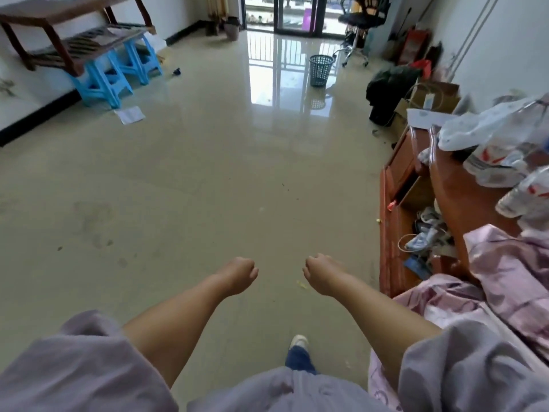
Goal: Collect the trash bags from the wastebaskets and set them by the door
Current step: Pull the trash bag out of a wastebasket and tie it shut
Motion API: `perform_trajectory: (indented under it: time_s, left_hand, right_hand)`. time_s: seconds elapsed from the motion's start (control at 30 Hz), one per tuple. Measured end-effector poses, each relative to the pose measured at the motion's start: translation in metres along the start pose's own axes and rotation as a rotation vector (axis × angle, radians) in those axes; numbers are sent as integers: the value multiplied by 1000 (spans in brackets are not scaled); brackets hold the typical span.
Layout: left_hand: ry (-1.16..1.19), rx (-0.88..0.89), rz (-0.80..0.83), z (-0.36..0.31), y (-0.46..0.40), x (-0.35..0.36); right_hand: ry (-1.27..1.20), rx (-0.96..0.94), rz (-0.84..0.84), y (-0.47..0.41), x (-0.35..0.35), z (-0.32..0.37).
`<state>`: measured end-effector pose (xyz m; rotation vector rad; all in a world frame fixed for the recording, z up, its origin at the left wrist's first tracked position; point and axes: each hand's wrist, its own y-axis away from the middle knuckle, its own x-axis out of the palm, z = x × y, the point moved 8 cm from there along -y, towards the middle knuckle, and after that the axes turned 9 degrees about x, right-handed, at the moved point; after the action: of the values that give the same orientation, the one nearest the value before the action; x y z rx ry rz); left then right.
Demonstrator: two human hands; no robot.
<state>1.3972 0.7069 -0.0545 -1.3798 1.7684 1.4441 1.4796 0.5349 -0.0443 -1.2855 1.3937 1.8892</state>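
My left hand (239, 275) and my right hand (320, 273) hang side by side over the tiled floor, both with fingers curled shut and nothing in them. Far ahead a grey mesh wastebasket (320, 70) stands upright on the floor near the glass balcony door (285, 13); I see no bag in it from here. A second, darker wastebasket (232, 28) sits against the back wall left of that door. A black filled bag (389, 87) lies on the floor at the right, beside boxes.
A wooden table stacked upside down on blue plastic stools (116, 72) lines the left wall. An office chair (361, 22) stands back right. A wooden cabinet (416, 203) with clutter, plastic bags and pink cloth fills the right side. Papers (130, 115) lie on the floor.
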Motion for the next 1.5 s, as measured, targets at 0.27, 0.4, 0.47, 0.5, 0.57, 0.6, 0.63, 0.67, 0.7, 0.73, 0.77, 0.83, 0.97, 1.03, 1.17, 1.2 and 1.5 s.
perform_trajectory:
  time_s: [0.27,0.4,0.47,0.5,0.57,0.6,0.63,0.67,0.7,0.73,0.77,0.83,0.97,1.03,1.17,1.2,1.5]
  left_hand:
    - [48,-54,-41,11,-186,-112]
    - [54,-91,-13,50,-281,-156]
    - [56,-87,-31,69,-336,-190]
    - [49,-77,-38,78,-364,-209]
    - [30,-65,-40,94,-416,-251]
    - [26,-67,-47,101,-440,-274]
    - [25,-63,-52,107,-464,-296]
    - [20,-54,-53,112,-486,-315]
    - [13,-49,-48,116,-508,-332]
    - [11,-43,-41,120,-531,-347]
    - [11,-40,-39,124,-554,-362]
    - [9,-30,-26,129,-604,-387]
    - [17,-12,-24,138,-710,-434]
    - [15,-9,-48,142,-766,-463]
    - [0,-57,-60,147,-864,-521]
    - [5,-67,-60,147,-886,-536]
    - [-2,-115,-58,196,-1060,-648]
  right_hand:
    - [114,-27,44,-202,-116,-38]
    - [127,-72,54,-307,-156,-15]
    - [118,-76,29,-367,-184,-6]
    - [115,-75,23,-395,-200,-2]
    - [99,-59,29,-447,-231,1]
    - [89,-49,25,-474,-248,2]
    - [76,-43,24,-499,-266,2]
    - [63,-39,24,-523,-282,2]
    - [50,-32,27,-543,-297,2]
    - [32,-26,30,-565,-311,2]
    - [18,-16,26,-587,-325,0]
    - [4,-1,26,-635,-349,-4]
    - [5,1,17,-739,-396,-15]
    - [10,-15,-4,-797,-425,-19]
    - [69,-64,2,-906,-488,-27]
    - [80,-76,2,-933,-505,-29]
    - [209,-182,61,-1140,-610,0]
